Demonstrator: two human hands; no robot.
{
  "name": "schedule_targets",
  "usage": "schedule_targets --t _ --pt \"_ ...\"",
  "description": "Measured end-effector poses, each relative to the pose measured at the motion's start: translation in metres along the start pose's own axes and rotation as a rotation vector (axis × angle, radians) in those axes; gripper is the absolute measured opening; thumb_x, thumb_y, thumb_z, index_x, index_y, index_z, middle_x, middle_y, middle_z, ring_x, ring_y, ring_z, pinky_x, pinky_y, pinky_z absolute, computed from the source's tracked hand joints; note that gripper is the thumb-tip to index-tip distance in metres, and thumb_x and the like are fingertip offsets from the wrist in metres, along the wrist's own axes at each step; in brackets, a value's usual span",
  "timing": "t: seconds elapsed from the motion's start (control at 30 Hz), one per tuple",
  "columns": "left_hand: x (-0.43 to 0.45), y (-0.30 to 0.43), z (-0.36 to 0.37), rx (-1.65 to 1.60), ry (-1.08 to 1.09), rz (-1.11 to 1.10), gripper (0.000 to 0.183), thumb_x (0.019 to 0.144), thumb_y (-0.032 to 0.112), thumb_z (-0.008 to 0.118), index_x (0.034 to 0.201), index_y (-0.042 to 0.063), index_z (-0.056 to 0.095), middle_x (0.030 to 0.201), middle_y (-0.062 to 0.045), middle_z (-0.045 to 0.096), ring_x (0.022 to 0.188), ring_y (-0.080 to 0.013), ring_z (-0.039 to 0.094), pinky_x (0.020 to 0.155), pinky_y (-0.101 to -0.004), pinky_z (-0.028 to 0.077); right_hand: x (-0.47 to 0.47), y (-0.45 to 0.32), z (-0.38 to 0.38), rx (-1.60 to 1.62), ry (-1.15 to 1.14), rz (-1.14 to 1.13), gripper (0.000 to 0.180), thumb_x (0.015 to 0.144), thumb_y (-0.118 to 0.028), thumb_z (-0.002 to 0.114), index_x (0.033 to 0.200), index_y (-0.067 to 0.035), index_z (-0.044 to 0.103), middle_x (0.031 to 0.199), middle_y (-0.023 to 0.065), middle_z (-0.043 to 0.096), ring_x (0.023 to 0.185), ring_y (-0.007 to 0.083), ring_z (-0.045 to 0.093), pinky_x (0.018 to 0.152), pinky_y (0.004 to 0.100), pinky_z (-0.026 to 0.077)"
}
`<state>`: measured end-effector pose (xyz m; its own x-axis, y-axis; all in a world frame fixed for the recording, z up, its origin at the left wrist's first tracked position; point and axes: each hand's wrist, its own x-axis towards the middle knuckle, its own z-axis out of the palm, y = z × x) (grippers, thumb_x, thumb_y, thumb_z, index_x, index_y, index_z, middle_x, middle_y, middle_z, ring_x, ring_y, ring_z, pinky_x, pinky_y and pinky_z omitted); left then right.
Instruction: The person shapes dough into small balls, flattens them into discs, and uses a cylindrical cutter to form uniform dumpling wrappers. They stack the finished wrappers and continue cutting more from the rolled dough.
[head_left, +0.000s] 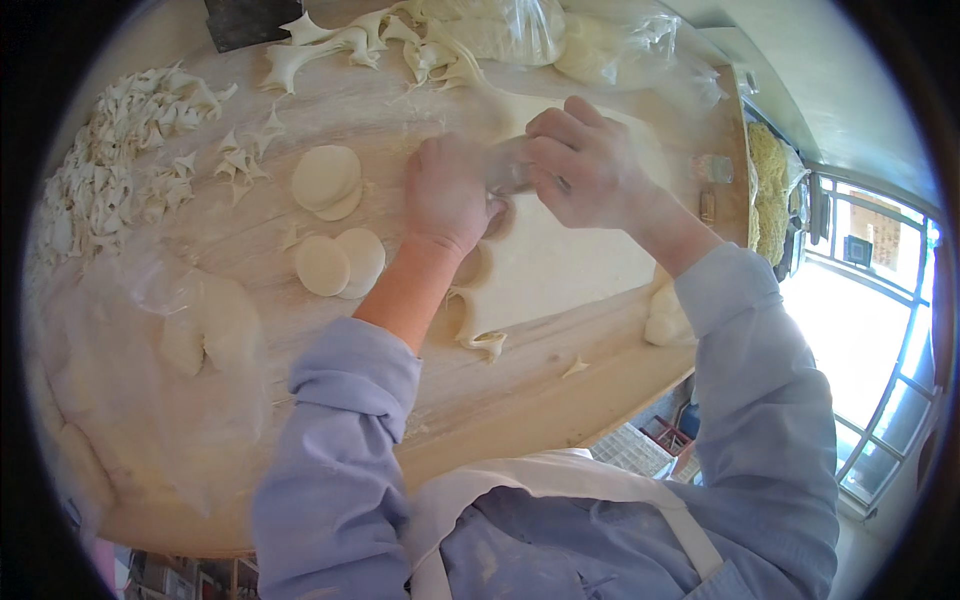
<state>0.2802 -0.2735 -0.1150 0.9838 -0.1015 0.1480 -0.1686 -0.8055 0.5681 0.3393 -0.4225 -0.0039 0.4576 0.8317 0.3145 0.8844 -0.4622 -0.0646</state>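
A rolled-out dough sheet (577, 259) lies before me, its left edge scalloped by round cut-outs. Above it, my right hand (581, 165) grips a round metal cutter (510, 166), which is partly blurred. My left hand (448, 184) is beside the cutter at the sheet's cut edge, back upward; its fingers are mostly hidden, so I cannot tell whether dough is in them. Left of that hand, cut dough rounds lie in two overlapping groups, an upper group (324, 178) and a lower group (322, 266).
Dough scraps (112, 161) are heaped at far left, with more strips (352, 41) at the back. Plastic-covered dough (495, 30) sits behind the sheet. Clear plastic covers another dough piece (195, 322) at near left. A small glass jar (711, 169) stands near the wooden table's (525, 405) right edge.
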Motion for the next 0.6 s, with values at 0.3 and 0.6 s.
schedule_targets --t 0.3,0.6 --pt "-0.012 -0.014 0.018 0.002 -0.045 0.073 0.015 0.079 0.014 0.068 0.092 0.008 0.063 0.095 -0.008 0.059 0.096 -0.0285 0.059 0.082 -0.0436 0.051 0.002 -0.005 0.000 0.020 0.038 0.049 0.011 0.069 -0.007 0.067 0.073 -0.013 0.059 0.080 -0.0021 0.057 0.067 0.0192 0.053 0.050 0.0335 0.048" --pt "0.054 -0.181 -0.107 0.340 0.106 -0.279 0.020 0.092 0.012 0.051 0.107 0.009 0.063 0.099 -0.019 0.069 0.092 -0.0386 0.068 0.080 -0.0487 0.056 0.005 -0.024 0.000 0.060 0.058 0.277 0.007 0.077 -0.006 0.066 0.082 -0.009 0.063 0.082 0.0051 0.059 0.070 0.0256 0.056 0.059 0.0378 0.049"
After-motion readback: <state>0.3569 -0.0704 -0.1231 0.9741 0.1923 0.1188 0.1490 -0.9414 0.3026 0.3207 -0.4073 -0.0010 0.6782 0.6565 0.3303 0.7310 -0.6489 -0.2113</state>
